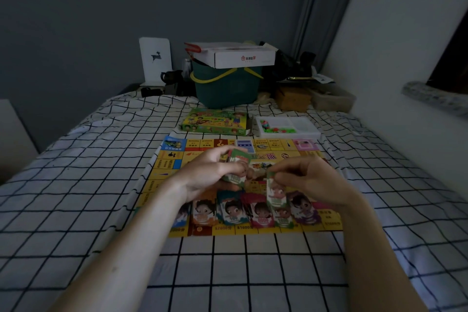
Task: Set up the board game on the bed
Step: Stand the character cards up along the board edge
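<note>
A yellow game board [162, 175] lies flat on the checked bed sheet [101, 197]. My left hand [210, 172] grips a stack of green play-money notes [238, 167] above the board's middle. My right hand [306, 177] pinches a single green note [274, 192] by its top, hanging over a row of sorted money piles [233, 210] along the board's near edge. A small blue card deck [245, 145] sits at the board's far edge. The green game box [215, 121] and a white tray of small coloured pieces [286, 126] lie just beyond the board.
At the head of the bed stand a dark green basket [225, 88] with a white carton [240, 56] on top, a white deer stand [155, 61], dark clutter and boxes [293, 99]. A white wall [405, 45] runs along the right.
</note>
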